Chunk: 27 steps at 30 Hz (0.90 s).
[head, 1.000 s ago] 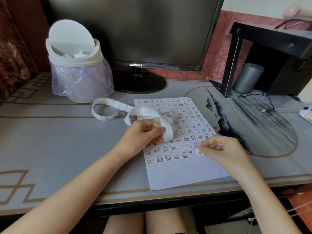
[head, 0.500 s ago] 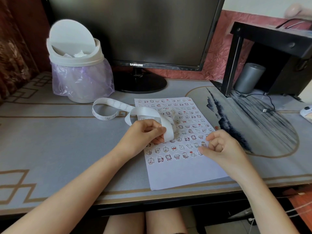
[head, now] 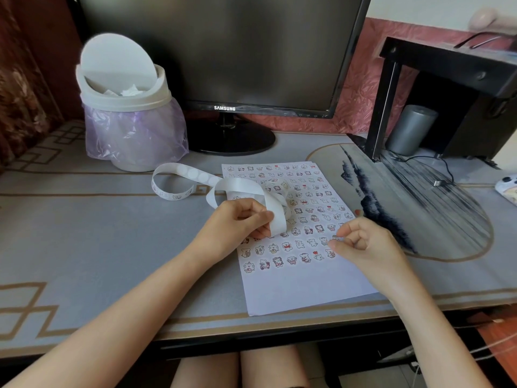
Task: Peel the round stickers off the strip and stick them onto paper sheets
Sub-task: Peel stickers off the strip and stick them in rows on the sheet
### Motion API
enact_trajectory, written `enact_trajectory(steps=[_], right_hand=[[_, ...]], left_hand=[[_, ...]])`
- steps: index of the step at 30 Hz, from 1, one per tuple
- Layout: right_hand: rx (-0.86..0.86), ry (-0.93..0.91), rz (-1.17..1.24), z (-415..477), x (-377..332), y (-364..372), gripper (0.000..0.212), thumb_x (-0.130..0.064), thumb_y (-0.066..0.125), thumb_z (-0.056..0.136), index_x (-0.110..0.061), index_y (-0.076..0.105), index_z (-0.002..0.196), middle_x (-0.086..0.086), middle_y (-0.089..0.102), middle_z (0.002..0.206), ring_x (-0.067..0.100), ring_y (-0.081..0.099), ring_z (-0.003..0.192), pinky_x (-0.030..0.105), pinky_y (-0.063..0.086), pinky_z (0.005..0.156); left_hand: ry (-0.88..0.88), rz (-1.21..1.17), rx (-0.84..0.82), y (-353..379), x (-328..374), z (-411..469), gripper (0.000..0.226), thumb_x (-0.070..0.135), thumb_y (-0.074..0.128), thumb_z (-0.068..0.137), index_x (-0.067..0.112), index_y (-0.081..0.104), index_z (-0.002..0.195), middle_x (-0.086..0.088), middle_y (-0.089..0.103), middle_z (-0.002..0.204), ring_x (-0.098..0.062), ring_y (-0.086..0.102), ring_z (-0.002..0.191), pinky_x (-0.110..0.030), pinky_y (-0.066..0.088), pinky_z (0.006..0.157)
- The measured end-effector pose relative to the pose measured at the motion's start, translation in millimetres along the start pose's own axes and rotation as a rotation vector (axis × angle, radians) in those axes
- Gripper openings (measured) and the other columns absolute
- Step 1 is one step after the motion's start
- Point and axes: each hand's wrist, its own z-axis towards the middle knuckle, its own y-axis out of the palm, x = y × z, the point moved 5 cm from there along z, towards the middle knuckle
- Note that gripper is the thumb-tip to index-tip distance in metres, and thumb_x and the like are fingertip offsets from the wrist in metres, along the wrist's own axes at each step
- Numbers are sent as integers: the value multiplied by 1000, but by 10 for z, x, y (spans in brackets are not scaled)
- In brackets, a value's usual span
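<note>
1 white swing-lid waste bin point(head: 123, 105), lined with a purple bag, stands at the back left of the counter point(head: 84, 233), just beside the round foot of a dark Samsung monitor point(head: 223, 51). In front of the bin lies the sticker strip point(head: 195, 173). Its left end curls into a loose loop on the counter, and the rest runs rightward in a twisting band over the upper left corner of the paper sheet point(head: 302, 287).

The left hand point(head: 240, 222) hovers over the sheet's left edge, its grip clamped on the strip, with thumb and curled fingers pinching the band where it folds down. The sheet lies flat near the counter's front edge, and rows of round stickers point(head: 286, 246) with small cartoon animals cover most of it. Only its lower part is bare.

The right hand point(head: 361, 242) sits at the sheet's right edge with all fingers curled inward, thumb and forefinger tips down by the right end of a sticker row. Whether its grip has anything in it I cannot tell.

Further right, a fan-shaped ink landscape point(head: 419, 208) is printed on the counter mat. Behind it stands a black riser shelf point(head: 447, 60) with a grey cylinder point(head: 411, 130) under it and a thin black cable point(head: 444, 169) trailing forward.
</note>
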Motion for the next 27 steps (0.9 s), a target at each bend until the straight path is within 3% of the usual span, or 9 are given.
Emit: enact_trajectory(steps=[7,15,21,27], right_hand=[[-47,9,84,-29,-11,-29,21,-14,79,72,-18,61,81,-1,56,65,2,41,47,28,36,57],[-145,1,65,-13,39,-43,27,-3,75,76,-24,60,84,-1,55,75,3,45,55,17,41,60],[-49,9,98,0,10,-30,20,-19,80,71,-19,62,80,-1,58,72,5,46,55,27,39,62],[35,-47,115,-21,47,-14,21,-9,80,71,-20,62,71,-7,58,61,1,45,48,30,37,60]], left_hand=[[-3,-3,0,-6,-3,-4,18,15,60,92,11,62,74,-3,69,69,-10,64,65,-16,53,71],[-3,3,6,-11,-4,-6,19,16,61,91,12,62,73,-3,70,69,-10,64,66,-14,52,69],[-5,8,9,-13,-9,-3,19,17,61,91,12,62,73,-3,70,69,-10,65,66,-14,53,71],[-1,-3,12,-14,-17,1,19,15,60,91,10,62,73,-2,70,67,-10,65,65,-16,54,71]])
